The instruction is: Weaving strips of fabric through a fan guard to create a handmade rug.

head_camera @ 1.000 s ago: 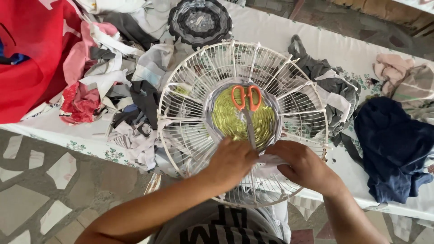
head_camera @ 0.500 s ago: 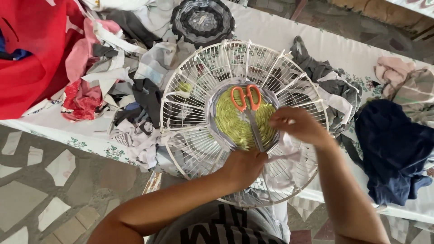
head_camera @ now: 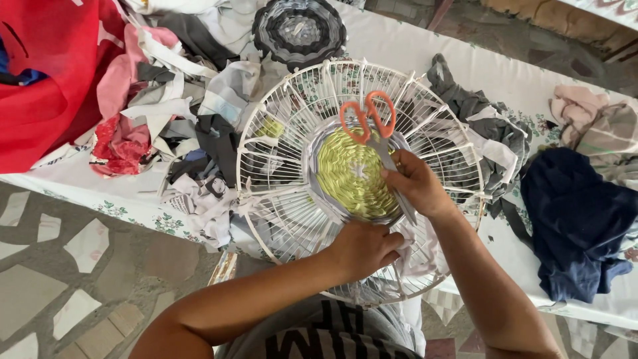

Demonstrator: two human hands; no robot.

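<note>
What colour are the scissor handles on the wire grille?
Orange; the scissors show clearly in the head view.

One head camera, looking steeply down from above you.

You see the counter [head_camera: 412,46] edge crossing the frame at a slant, the round wire frame [head_camera: 279,219] close below at centre, your forearms entering from the bottom, and tiled floor [head_camera: 86,266] at lower left.
</note>
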